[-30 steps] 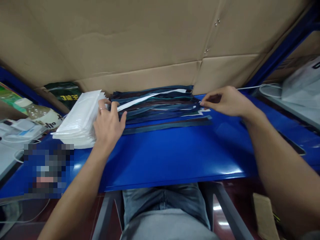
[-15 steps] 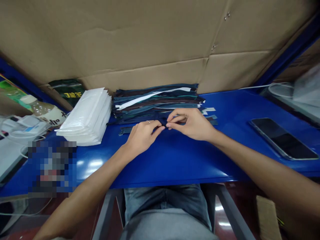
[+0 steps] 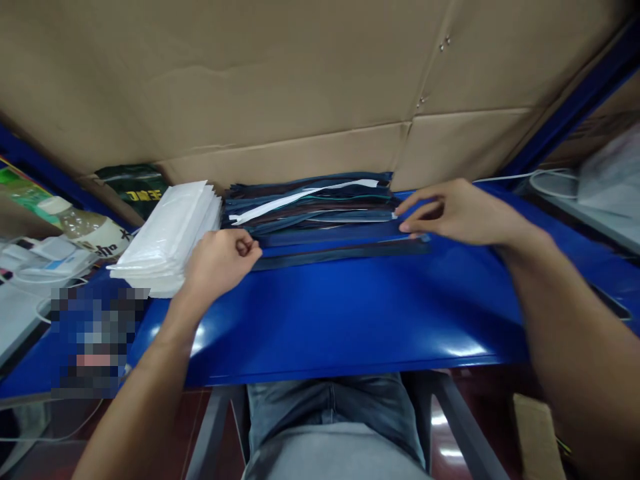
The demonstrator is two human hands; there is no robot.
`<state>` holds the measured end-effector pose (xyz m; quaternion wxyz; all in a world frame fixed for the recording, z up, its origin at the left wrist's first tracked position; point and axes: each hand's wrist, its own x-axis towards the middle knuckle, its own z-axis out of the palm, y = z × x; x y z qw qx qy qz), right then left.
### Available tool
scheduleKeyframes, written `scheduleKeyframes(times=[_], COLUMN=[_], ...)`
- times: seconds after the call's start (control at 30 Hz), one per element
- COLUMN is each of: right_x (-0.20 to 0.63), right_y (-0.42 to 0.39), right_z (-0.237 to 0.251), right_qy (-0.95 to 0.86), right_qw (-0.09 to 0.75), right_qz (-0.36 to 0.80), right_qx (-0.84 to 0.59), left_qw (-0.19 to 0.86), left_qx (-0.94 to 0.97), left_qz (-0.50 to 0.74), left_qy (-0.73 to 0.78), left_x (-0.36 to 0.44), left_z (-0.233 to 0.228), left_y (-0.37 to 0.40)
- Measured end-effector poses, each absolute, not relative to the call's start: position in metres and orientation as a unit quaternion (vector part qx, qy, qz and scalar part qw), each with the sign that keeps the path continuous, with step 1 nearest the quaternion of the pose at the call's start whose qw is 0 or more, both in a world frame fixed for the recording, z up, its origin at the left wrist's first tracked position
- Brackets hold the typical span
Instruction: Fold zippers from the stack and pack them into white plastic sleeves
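A long dark strip (image 3: pixel 340 254) is stretched flat along the blue desk (image 3: pixel 350 313), just in front of a stack of dark strips (image 3: pixel 310 203) that is piled against the cardboard wall (image 3: pixel 300 87). Its left end is clamped in the closed left hand (image 3: pixel 220 261); its right end is pressed down under the fingertips of the right hand (image 3: pixel 457 213), whose fingers are spread and only loosely curled — the two hands are held well apart. To the left of the stack, just beside it, a pile of white plastic bags (image 3: pixel 167 237) is seen, touched by nothing. Further left a plastic bottle (image 3: pixel 75 223) lies among white cables, and a dark green packet (image 3: pixel 133 187) is tucked behind the bags. At the far right a white cable (image 3: pixel 545 183) is coiled on the desk. Nothing lies between the hands but the strip itself.
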<state>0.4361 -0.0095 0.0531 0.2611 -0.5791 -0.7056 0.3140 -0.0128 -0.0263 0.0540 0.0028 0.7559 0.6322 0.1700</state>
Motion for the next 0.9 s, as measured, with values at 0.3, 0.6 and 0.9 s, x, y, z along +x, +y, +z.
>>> scheduleKeyframes(times=[0.3, 0.6, 0.9], right_x=[0.510, 0.497, 0.493], right_y=[0.013, 0.013, 0.011], right_z=[0.037, 0.040, 0.041], right_qy=[-0.664, -0.669, -0.692], right_qw=[0.157, 0.091, 0.133], right_qz=[0.362, 0.258, 0.145], right_qx=[-0.635, -0.691, -0.694], left_qw=[0.064, 0.051, -0.006], left_qx=[0.755, 0.741, 0.726], left_qz=[0.033, 0.019, 0.090], left_qy=[0.651, 0.670, 0.681], left_x=[-0.057, -0.054, -0.051], left_z=[0.048, 0.052, 0.038], left_y=[-0.018, -0.010, 0.027])
